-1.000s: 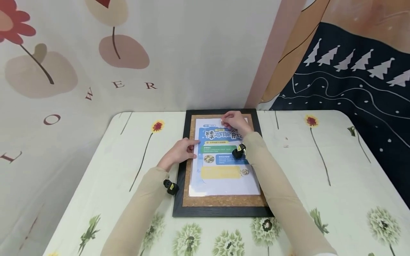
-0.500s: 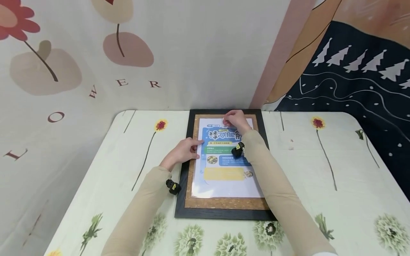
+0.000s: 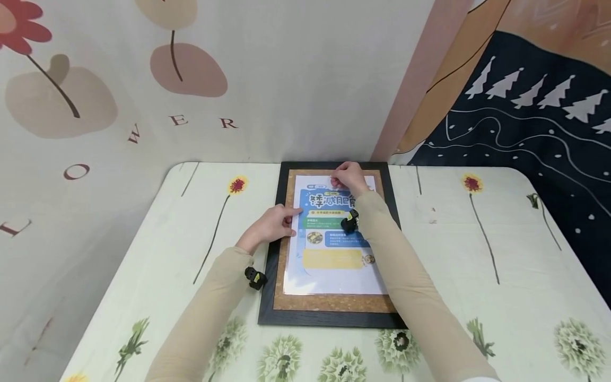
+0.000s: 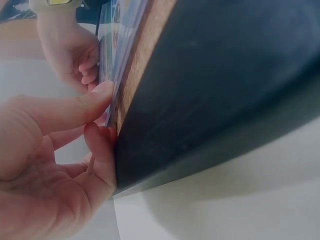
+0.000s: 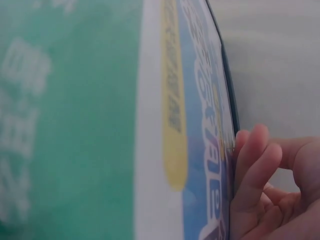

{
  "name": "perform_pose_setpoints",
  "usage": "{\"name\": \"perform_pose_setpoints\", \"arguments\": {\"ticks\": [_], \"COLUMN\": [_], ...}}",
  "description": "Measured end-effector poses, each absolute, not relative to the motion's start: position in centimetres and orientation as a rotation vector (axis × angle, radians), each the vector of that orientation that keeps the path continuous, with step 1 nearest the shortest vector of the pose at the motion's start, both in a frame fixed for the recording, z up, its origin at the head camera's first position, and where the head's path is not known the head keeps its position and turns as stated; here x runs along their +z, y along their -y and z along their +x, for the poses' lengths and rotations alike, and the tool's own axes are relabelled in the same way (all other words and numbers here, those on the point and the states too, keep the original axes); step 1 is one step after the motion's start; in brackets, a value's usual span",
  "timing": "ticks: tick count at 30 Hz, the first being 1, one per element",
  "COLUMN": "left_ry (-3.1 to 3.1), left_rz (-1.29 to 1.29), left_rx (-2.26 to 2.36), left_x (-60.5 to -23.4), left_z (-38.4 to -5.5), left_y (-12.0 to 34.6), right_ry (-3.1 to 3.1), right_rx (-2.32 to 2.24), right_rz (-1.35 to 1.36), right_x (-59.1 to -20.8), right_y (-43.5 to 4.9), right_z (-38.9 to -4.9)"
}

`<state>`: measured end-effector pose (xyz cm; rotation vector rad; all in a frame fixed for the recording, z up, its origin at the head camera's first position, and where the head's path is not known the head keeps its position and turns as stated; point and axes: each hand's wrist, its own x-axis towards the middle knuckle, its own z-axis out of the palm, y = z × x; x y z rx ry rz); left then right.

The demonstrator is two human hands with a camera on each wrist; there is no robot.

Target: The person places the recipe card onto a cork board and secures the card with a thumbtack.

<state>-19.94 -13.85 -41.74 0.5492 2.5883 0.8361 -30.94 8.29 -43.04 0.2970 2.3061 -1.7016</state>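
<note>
A printed poster (image 3: 329, 278) in blue, green and yellow lies on a cork board (image 3: 334, 303) with a black frame (image 3: 329, 319). My left hand (image 3: 270, 227) rests at the poster's left edge, its thumb and forefinger extended onto the sheet. In the left wrist view the thumb (image 4: 75, 111) lies against that edge. At the poster's top middle, my right hand (image 3: 350, 178) has curled fingers and pinches a small, mostly hidden thing that looks like a pushpin. A thin, needle-like bit shows by the fingertips in the right wrist view, beside the poster's title (image 5: 207, 100).
The board lies on a table with a flower-print cloth (image 3: 439, 228), close to the pale printed curtain (image 3: 296, 106) behind it. A dark curtain with white trees (image 3: 530, 116) hangs at the right. Black wrist cameras sit on both sleeves.
The head view has shifted slightly. Both hands stay at the same places on the poster; the right wrist has turned a little leftward.
</note>
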Motion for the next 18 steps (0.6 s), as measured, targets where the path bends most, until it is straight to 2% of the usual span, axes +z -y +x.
{"name": "perform_pose_setpoints", "arguments": {"ticks": [18], "left_ry": [-2.617], "left_rz": [0.495], "left_rx": [0.898], "left_x": [-42.09], "left_z": [-19.43], "left_y": [14.17], "right_ry": [-2.333], "right_rx": [-1.666], "right_rz": [0.334], "right_x": [-43.14], "right_y": [-8.53], "right_z": [-30.91]}}
